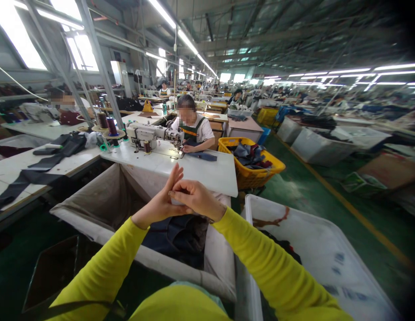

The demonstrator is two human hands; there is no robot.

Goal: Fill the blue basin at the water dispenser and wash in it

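Note:
In the middle of the head view my two hands meet in front of me, above a cloth-lined bin. My left hand has its fingers stretched upward and spread from the lower digit, which reaches toward the other palm. My right hand is curled, its fingertips pressed together against the left hand. A small pale patch shows between the hands; I cannot tell whether it is a held thing or background. Dark fabric pieces lie in the bin below.
Ahead, a co-worker sews dark fabric at a sewing machine on a white table. A yellow basket of cloth stands beyond its right end. A white plastic tub is at my right; dark strips lie on the left table.

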